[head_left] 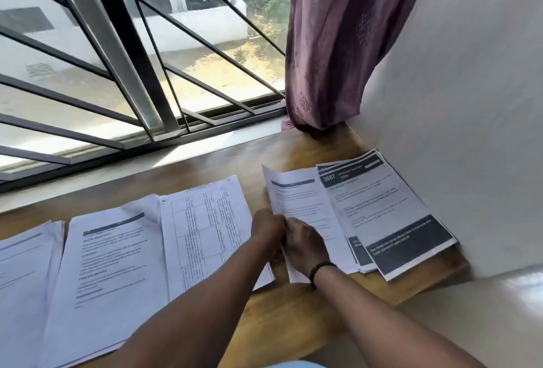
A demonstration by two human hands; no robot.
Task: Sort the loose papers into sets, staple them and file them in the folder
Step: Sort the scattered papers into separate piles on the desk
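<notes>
Several piles of printed papers lie on a wooden desk (293, 323). My left hand (269, 231) and my right hand (305, 245) meet at the left edge of a white sheet (302, 200), both pinching it; its left edge is lifted off the desk. Right of it lies a pile topped by a dark-banded page marked 3087 (388, 215). To the left sit a table-printed page (205, 229), a text page pile (111, 273) and another pile (23, 279) at the far left. No stapler or folder is in view.
A barred window (132, 59) runs along the desk's far side. A purple curtain (338, 44) hangs at the back right corner. A white wall (470, 118) borders the desk on the right, close to the 3087 pile.
</notes>
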